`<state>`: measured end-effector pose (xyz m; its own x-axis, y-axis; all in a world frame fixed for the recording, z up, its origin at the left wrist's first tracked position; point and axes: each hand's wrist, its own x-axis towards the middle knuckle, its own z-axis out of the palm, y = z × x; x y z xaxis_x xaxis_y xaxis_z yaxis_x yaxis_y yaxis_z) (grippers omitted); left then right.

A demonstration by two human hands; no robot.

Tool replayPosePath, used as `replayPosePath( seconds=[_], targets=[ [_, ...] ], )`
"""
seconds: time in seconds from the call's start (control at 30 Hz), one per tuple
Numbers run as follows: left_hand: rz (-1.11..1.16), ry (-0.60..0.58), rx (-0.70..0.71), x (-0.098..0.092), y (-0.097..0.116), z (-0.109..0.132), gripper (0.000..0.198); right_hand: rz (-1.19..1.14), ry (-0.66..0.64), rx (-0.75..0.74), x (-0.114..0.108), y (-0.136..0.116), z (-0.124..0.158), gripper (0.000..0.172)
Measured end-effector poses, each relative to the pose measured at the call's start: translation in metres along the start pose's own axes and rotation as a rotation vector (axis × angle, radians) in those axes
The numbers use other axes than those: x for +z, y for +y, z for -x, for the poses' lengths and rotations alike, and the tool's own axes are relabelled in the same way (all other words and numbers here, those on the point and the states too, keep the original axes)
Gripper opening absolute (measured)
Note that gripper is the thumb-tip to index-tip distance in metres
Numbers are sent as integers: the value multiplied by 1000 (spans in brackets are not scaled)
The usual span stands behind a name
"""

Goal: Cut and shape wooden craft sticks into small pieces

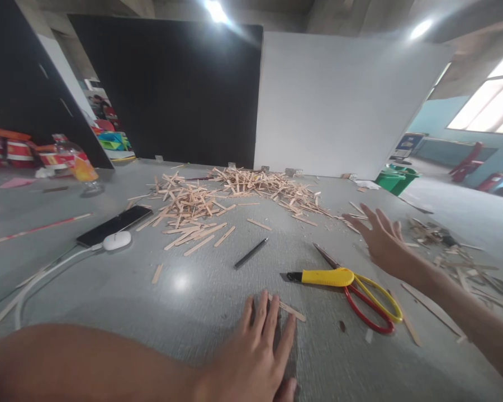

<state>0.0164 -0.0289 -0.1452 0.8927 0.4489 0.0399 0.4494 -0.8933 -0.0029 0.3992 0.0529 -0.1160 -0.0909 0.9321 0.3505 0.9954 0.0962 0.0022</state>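
The left hand (262,349) is bottom centre of the frame, palm down, fingers fanned out, tips on a wooden craft stick (293,310) lying on the counter (205,296). Pressed rather than pinched, from where I'm standing. Right hand (381,234) is over at centre right, wide open, fingers splayed, not gripping anything; can't tell if it's touching the counter.

Between them it's kinda cluttered: red-and-yellow-handled scissors (327,257) with a yellow box cutter (327,277) right up against them, so that pair blocks the straight line from one hand to the other. Black pen (251,253) near the middle. Big messy stick pile (188,198) spreads across the middle of the frame, below the black panel (184,95) and white panel (339,100). Middle left there's a phone (113,225) with a white case (117,240) beside it, cable attached, plus a plastic bottle (79,164) further up. Scrap wood (465,273) litters the right edge, past the right forearm.
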Motion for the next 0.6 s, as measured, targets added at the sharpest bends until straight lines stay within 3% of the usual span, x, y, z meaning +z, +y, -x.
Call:
replayPosePath(
  seconds=[0.17,0.27,0.4,0.6],
  targets=[
    [26,-9,-6,-1,1,1,71,-142,-227,-302,-9,-33,6,32],
    [48,-21,-12,-5,3,1,71,-217,-228,-403,-20,-59,14,37],
    [82,-42,-21,-11,4,0,71,-322,-88,-322,-33,-73,21,35],
    [116,-69,-33,-16,5,0,71,-295,-70,-105,-41,-76,28,33]
  ],
)
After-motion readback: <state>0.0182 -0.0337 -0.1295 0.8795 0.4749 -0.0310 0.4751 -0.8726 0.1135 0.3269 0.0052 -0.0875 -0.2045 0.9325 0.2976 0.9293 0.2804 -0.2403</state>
